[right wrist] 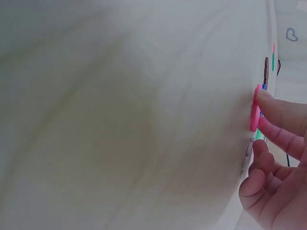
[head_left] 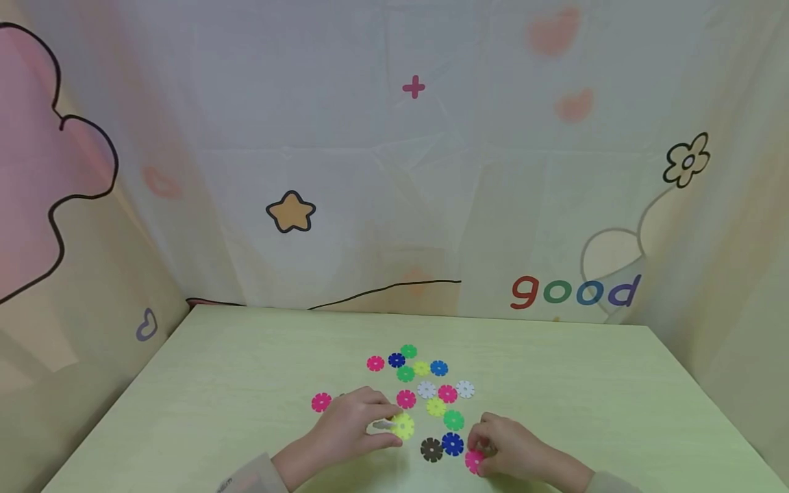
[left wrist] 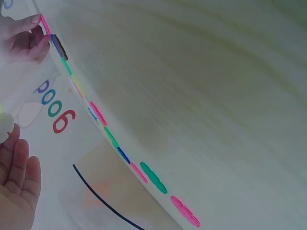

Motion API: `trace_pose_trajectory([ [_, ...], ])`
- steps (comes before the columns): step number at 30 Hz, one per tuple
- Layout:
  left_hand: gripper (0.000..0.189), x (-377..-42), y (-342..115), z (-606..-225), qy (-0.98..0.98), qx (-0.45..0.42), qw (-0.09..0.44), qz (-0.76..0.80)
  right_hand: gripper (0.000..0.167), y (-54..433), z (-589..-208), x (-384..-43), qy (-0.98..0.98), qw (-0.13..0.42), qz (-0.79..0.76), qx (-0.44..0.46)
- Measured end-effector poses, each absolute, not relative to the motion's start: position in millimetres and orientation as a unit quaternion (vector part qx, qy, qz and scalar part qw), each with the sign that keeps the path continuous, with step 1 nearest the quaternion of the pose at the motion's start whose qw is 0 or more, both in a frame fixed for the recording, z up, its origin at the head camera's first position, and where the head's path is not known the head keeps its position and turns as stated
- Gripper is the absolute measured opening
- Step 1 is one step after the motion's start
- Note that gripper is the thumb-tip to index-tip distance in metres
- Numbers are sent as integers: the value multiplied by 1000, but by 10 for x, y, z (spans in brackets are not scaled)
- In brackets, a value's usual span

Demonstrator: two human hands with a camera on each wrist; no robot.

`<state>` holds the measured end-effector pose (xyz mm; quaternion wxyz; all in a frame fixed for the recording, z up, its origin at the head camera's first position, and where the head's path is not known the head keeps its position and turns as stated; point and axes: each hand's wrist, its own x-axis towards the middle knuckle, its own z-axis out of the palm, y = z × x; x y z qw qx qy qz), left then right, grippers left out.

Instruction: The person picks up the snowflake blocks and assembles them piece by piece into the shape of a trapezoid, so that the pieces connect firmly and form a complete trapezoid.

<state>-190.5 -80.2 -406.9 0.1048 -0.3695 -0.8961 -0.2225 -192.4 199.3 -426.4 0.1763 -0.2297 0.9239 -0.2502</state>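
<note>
My left hand (head_left: 354, 423) is raised at the near middle of the table and pinches a yellow notched disc (head_left: 403, 426) with a white disc (head_left: 382, 424) against it. In the left wrist view, that white piece (left wrist: 5, 129) shows above the fingers at the left edge. At the near right, my right hand (head_left: 508, 446) pinches a pink notched disc (head_left: 474, 461) by its edge. A blue disc (head_left: 453, 444) and a dark brown disc (head_left: 431, 450) lie just left of it. Beneath the curled fingers in the right wrist view is a pale disc (right wrist: 247, 160).
Several more notched discs lie scattered flat on the pale table (head_left: 246, 356), among them a green disc (head_left: 453, 420) and a far pink disc (head_left: 375, 363). Another pink disc (head_left: 321, 402) lies left of my left hand. A printed curtain (head_left: 345, 157) closes off the back and sides.
</note>
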Motion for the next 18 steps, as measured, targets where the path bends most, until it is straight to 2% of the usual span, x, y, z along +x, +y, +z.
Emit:
trace_pose_trajectory([
  [9,35,-1898,-795,-4076,-894,-372,106,-227,20,1969,-4250,-1894,906,210,-298,-215],
  [14,36,-1908,-789,-4071,-897,-367,96,-226,17,2002,-4163,-1911,898,189,-321,-233],
  [18,36,-1914,-779,-4076,-894,-373,110,-224,12,1985,-4026,-1930,889,164,-357,-237],
])
